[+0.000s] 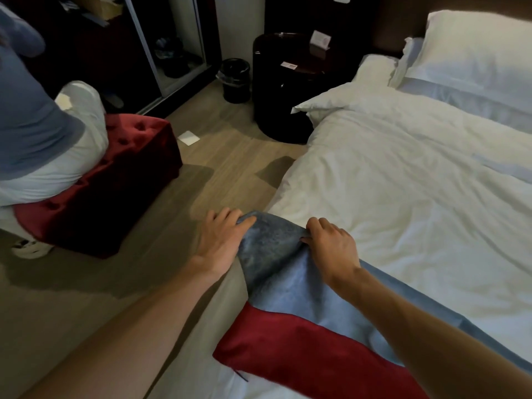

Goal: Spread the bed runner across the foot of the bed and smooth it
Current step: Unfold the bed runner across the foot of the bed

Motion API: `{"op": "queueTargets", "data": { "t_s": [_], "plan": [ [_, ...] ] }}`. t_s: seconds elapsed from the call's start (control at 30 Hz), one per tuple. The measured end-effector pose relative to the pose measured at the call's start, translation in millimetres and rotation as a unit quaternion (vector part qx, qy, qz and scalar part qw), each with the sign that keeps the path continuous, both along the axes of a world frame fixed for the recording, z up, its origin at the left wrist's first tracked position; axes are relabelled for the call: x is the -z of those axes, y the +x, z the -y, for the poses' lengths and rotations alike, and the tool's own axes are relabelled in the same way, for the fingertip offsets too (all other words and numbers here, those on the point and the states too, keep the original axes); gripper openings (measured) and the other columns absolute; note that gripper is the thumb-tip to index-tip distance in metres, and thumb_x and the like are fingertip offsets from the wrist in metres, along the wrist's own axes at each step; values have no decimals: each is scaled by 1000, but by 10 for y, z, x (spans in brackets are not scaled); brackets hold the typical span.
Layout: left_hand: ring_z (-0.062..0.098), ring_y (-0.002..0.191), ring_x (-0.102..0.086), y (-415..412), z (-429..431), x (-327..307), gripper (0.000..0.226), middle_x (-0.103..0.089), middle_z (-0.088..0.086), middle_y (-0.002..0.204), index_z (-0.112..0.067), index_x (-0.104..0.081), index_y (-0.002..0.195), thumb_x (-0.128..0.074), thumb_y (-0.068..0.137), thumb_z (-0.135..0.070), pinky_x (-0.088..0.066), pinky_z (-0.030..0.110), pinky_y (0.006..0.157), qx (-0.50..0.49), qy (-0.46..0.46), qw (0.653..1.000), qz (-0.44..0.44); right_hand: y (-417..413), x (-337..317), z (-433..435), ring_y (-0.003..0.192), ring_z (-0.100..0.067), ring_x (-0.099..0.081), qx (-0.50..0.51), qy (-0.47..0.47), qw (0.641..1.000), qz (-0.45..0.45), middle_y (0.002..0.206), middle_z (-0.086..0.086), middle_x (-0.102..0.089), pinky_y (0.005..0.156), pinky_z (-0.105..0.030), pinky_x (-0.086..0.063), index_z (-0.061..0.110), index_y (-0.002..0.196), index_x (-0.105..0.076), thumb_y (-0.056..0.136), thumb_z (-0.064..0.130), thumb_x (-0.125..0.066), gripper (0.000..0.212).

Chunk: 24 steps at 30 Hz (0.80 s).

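Rightward, white bed (403, 182) with runner (276, 254); wooden floor (230, 156).

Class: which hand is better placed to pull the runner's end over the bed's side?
Probably left: left hand holds the runner past the edge of the bed; right hand is over it.

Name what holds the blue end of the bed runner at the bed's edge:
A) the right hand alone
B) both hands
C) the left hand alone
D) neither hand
B: the left hand and the right hand each grip the blue end of the bed runner, one on either side of it.
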<state>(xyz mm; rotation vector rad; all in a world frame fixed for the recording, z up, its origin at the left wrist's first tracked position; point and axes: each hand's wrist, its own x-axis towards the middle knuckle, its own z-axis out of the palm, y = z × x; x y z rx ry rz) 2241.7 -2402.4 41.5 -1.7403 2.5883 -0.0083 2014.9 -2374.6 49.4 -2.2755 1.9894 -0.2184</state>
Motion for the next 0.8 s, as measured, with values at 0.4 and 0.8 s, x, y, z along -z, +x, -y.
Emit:
{"op": "queueTargets", "data": {
  "t_s": [0.4,0.8],
  "plan": [
    [24,134,-28,-248,191,1002,51,-33,7,148,-27,-28,145,-41,97,-30,-27,41,101,41,55,997,-23,-49,842,241,96,-25,-54,37,93,994,-36,107,-5,-56,87,-34,-38,17,117,-47,97,33,-44,26],
    [25,132,-34,-65,-113,1134,47,-40,9,145,-23,-37,142,-43,95,-27,-30,41,103,64,85,992,-74,113,934,-41,140,-30,-19,12,83,993,-79,151,-19,-22,115,-41,-20,12,146,-24,95,40,-49,63]
  ]
}}
